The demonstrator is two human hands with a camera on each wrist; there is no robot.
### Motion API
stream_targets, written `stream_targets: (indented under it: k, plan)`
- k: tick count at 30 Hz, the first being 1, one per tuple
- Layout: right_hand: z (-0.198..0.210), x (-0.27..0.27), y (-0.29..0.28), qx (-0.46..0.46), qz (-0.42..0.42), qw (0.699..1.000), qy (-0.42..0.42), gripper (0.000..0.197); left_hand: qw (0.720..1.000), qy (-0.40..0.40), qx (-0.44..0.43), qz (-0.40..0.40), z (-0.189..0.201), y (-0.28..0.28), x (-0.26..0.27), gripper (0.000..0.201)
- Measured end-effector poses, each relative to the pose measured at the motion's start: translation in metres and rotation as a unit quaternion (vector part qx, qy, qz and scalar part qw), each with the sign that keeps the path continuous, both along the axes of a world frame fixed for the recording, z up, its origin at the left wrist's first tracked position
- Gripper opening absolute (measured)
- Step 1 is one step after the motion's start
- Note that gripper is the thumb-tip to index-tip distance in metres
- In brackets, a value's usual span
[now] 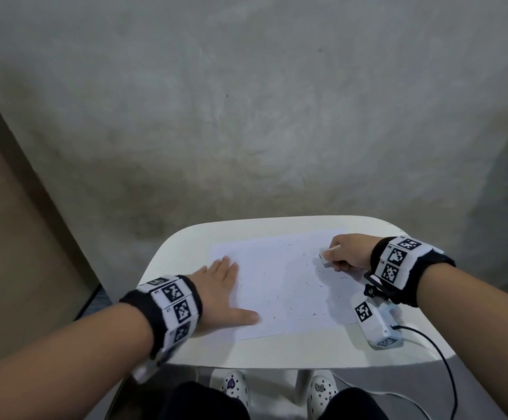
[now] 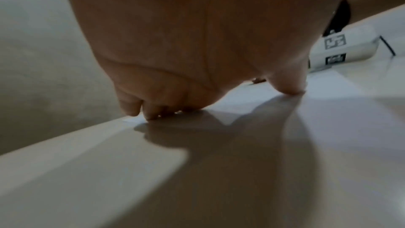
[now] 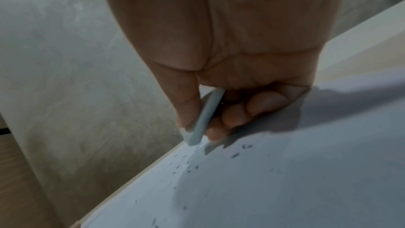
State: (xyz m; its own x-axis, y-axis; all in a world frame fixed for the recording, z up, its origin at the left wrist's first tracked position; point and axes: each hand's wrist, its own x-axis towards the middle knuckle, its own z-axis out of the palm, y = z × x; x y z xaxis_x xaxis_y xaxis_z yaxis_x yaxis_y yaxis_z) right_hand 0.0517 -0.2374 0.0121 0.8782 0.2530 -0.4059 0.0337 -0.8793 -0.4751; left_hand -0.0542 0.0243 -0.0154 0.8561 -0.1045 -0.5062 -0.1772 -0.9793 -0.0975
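Note:
A white sheet of paper (image 1: 283, 283) lies on a small white table (image 1: 186, 350), strewn with several dark eraser crumbs (image 1: 316, 269). My left hand (image 1: 221, 291) lies flat with straight fingers on the sheet's left edge, seen from below in the left wrist view (image 2: 197, 58) with fingertips (image 2: 153, 112) touching the paper (image 2: 328, 119). My right hand (image 1: 348, 253) pinches a white eraser (image 1: 325, 258) between thumb and fingers at the sheet's far right. In the right wrist view the eraser (image 3: 203, 120) tip meets the paper (image 3: 285, 179) near its edge.
A white wrist-camera unit (image 1: 375, 324) with black markers rests on the table's right side, a black cable (image 1: 440, 356) trailing off the edge. Grey concrete floor (image 1: 246, 116) lies beyond the table. My white shoes (image 1: 234, 386) show under the front edge.

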Motion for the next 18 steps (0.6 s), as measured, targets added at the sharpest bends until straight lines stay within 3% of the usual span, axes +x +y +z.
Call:
stream_targets:
  k: [3,7,9,13,15,18]
  plan:
    - [-0.002,0.002,0.002,-0.002,-0.004,1.000,-0.002,0.026,0.993,0.000,-0.062,-0.095,0.005,-0.042,0.003,0.105]
    - [-0.004,0.004,0.001,0.002,-0.011,1.000,-0.001,0.026,0.962,0.014,-0.160,-0.220,0.011,-0.089,0.010,0.085]
    - [-0.001,0.005,-0.001,0.008,-0.004,1.000,0.015,0.027,0.970,-0.017,-0.155,-0.185,0.014,-0.076,0.015,0.088]
    - [0.014,0.006,0.005,0.006,-0.001,1.000,-0.021,0.020,0.990,-0.060,-0.120,-0.040,0.018,-0.011,0.023,0.093]
    - [0.021,-0.001,0.020,0.031,0.027,0.998,-0.039,0.017,0.983,-0.099,-0.157,-0.001,0.023,0.009,0.027,0.088]
    - [0.028,-0.017,0.055,0.115,0.088,0.989,-0.033,0.016,0.949,-0.154,-0.273,0.033,0.038,0.011,0.037,0.063]
